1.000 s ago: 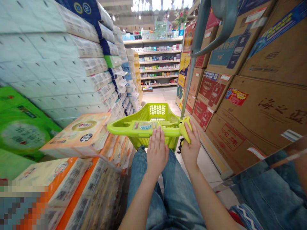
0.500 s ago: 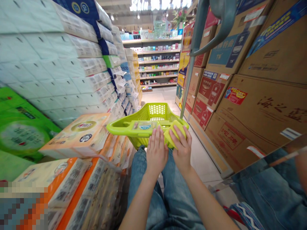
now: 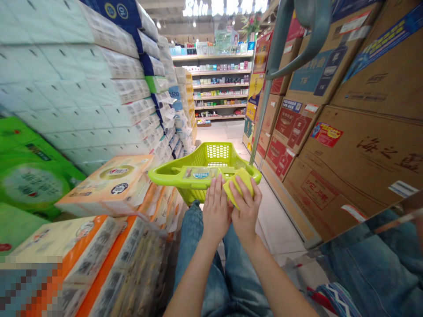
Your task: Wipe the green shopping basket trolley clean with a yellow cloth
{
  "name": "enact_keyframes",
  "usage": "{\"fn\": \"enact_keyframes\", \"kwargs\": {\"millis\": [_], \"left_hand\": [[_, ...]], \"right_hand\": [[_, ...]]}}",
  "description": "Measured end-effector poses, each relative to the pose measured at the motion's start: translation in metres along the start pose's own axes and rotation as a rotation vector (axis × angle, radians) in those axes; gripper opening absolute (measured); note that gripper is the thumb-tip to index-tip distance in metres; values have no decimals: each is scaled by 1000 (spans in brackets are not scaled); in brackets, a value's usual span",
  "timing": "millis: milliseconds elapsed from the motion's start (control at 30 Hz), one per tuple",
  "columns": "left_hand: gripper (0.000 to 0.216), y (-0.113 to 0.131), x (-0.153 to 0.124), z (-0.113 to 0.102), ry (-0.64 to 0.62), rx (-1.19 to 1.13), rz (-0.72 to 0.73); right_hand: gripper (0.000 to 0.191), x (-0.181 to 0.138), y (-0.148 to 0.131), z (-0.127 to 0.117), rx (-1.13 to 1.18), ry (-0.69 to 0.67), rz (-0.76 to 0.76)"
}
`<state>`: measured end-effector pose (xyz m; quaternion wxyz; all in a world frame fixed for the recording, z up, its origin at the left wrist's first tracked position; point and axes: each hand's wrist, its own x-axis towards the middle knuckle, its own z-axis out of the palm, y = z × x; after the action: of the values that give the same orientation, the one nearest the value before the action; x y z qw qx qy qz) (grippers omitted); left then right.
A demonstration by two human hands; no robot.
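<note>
A yellow-green plastic shopping basket [image 3: 165,178] stands in front of my knees, with a handle lying along its near rim and a label [image 3: 198,173] set into it. On the handle's near edge, just right of the label, my left hand [image 3: 215,207] lies with its fingers stretched out. My right hand [image 3: 246,211] is closed over a folded yellow cloth [image 3: 238,176], pressed against the right end of the near rim. Both hands are side by side; the palms and the underside of the cloth are hidden.
A grey pole with a looped handle [image 3: 302,66] rises at the basket's right corner. Stacked tissue packs [image 3: 109,176] crowd the left side; cardboard cartons [image 3: 363,136] wall the right. Shelves of small goods [image 3: 221,81] stand at the far end of the tiled aisle.
My right hand has shifted slightly left and down with the cloth, closer to my left hand, and the cloth is bent differently. My left hand stays at the same spot on the basket.
</note>
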<state>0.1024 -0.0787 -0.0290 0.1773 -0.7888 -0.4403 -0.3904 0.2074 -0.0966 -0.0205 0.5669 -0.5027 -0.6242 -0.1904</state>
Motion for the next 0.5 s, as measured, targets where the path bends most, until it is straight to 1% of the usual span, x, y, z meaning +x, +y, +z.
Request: {"fn": "enact_keyframes", "kwargs": {"millis": [100,167,233,300,400,500], "left_hand": [[65,-2,-1,0,-8,-1,11],[67,-2,0,-2,-8,3,11],[69,-1,1,-3,-12,15,10],[71,0,2,-3,-15,24,8],[73,2,3,-3,-12,30,3],[74,3,2,-2,0,29,-2]], "right_hand": [[53,-5,-5,2,-2,-30,-40],[53,-5,2,0,-6,-39,-56],[57,-2,15,-4,-6,-25,-51],[65,4,29,-9,9,24,11],[73,13,46,-15,74,100,162],[75,17,47,-16,102,119,229]]}}
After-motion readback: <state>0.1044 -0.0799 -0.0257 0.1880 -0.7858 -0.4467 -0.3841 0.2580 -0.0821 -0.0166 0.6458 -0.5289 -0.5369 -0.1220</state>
